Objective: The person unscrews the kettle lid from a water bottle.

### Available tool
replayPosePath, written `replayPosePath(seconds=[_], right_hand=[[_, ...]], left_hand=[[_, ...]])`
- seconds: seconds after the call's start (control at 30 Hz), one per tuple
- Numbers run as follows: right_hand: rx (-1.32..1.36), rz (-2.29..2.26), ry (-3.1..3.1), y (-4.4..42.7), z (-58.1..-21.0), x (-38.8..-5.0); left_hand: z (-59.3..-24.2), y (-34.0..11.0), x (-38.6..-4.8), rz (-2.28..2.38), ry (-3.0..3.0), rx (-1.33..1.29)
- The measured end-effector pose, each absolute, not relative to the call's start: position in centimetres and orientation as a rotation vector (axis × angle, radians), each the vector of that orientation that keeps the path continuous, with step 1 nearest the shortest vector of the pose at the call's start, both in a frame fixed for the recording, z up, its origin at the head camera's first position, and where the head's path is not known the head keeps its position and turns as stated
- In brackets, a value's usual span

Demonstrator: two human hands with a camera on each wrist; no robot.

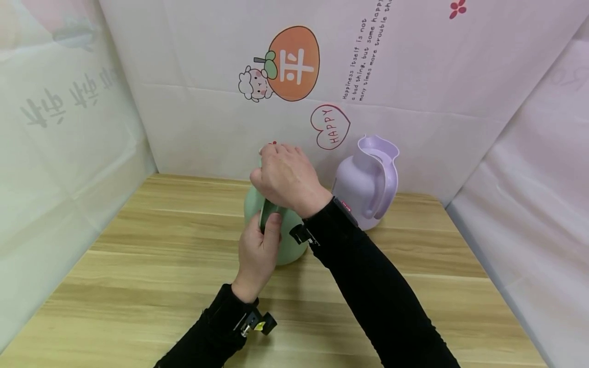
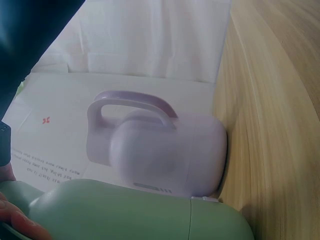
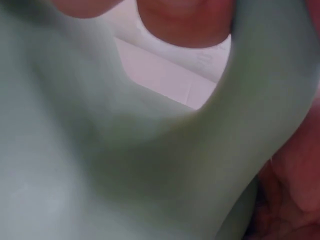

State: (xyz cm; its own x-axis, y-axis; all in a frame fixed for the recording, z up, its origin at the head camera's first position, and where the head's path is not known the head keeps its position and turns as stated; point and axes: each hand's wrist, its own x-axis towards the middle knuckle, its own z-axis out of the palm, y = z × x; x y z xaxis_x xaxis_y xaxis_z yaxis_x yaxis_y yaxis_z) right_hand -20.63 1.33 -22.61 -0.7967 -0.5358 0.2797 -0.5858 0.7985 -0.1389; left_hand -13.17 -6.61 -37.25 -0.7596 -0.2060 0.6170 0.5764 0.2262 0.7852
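A pale green thermos jug (image 1: pixel 291 248) stands on the wooden table, its handle turned toward me. My left hand (image 1: pixel 255 255) grips that handle, with the thumb lying along it. Over the jug's top my right hand (image 1: pixel 291 176) curls its fingers and hides the mouth and any lid. The right wrist view shows the green handle (image 3: pixel 255 110) close up, with fingertips (image 3: pixel 187 25) above its opening. In the left wrist view the jug's smooth body lies along the bottom edge.
A lilac thermos jug (image 1: pixel 361 186) stands to the right, behind my right forearm, its handle toward me. The wooden table (image 1: pixel 193 225) meets a white printed cloth (image 1: pixel 198 128) at the back. More white cloth hangs at both sides.
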Motion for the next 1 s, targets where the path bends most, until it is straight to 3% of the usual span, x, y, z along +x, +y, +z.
replayPosePath(seconds=[1.0], right_hand=[[0.993,0.34,-2.731,1.52,-22.77,-20.73]], left_hand=[[-37.3,-6.52,-13.21,-1.609,-1.866,-0.357]])
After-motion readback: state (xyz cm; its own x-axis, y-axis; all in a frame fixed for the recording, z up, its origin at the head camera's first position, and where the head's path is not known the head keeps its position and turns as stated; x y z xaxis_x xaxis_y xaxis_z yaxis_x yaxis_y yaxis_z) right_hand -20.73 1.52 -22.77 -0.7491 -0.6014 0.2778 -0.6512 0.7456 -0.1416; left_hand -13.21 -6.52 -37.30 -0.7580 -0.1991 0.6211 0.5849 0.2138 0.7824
